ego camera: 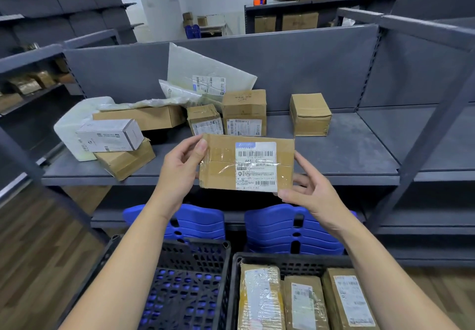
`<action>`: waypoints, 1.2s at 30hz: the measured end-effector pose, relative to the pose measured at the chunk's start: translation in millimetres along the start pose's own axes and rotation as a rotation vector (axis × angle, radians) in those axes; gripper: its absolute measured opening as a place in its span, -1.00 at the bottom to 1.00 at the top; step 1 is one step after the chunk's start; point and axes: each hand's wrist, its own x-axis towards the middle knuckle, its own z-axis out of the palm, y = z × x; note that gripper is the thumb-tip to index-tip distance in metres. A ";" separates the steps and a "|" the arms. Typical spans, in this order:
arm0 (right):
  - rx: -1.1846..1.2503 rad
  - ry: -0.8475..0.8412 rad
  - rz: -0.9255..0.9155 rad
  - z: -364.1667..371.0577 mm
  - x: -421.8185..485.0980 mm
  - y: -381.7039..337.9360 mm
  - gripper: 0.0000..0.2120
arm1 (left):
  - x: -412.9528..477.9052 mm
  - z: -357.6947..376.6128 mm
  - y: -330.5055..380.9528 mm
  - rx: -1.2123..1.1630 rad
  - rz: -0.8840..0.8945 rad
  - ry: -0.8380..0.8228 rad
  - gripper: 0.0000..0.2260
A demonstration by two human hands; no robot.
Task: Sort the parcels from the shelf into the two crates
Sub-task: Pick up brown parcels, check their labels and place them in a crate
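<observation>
Head view: I'm looking down along both forearms toward the grey shelf ahead.
Left crate: nearest, black mesh, on the left; I see no parcel in the part that shows.
Right crate: just beside it, with three taped brown parcels standing side by side inside.
Left hand: thumb pressed on the front left edge of the held parcel, fingers wrapped behind it, their tips hidden.
Right hand: thumb laid up the right edge, fingers curled under the lower right corner.
Held parcel: a flat brown box, label facing me, in the air between both hands, above the crates and in front of the shelf's near edge.
Shelf load: a heap of parcels waits at left and centre; a cube box stands apart on the right.
Tilted box: leans under a white box, its corner over the shelf's near edge.
Risk one: the hold is on the edges only and the tape looks slick — freeing one hand early could let the box twist and drop.
Risk two: the crates sit side by side, so a loose release near the shared rim could land it in the wrong one.
Risk three: a later reach to the left could nudge that leaning stack — it looks ready to slide off.
</observation>
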 end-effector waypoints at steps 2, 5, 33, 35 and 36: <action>-0.002 -0.026 -0.002 1.8 -1.3 1.5 0.02 | 0.7 2.7 1.5 -0.010 0.027 0.007 -0.61; -0.059 -0.034 -0.001 3.9 -4.2 2.3 0.15 | 1.7 6.4 1.4 -0.006 0.073 0.022 -0.59; 0.970 -0.216 0.473 88.2 -27.3 18.7 -0.35 | 54.8 15.2 53.8 0.300 0.019 -0.534 -0.64; 0.831 -0.076 0.402 97.3 -25.1 17.8 -0.46 | 64.4 16.7 64.7 0.407 0.060 -0.519 -0.66; 0.772 -0.014 0.365 101.8 -25.7 15.9 -0.46 | 67.8 16.7 70.2 0.430 0.073 -0.516 -0.67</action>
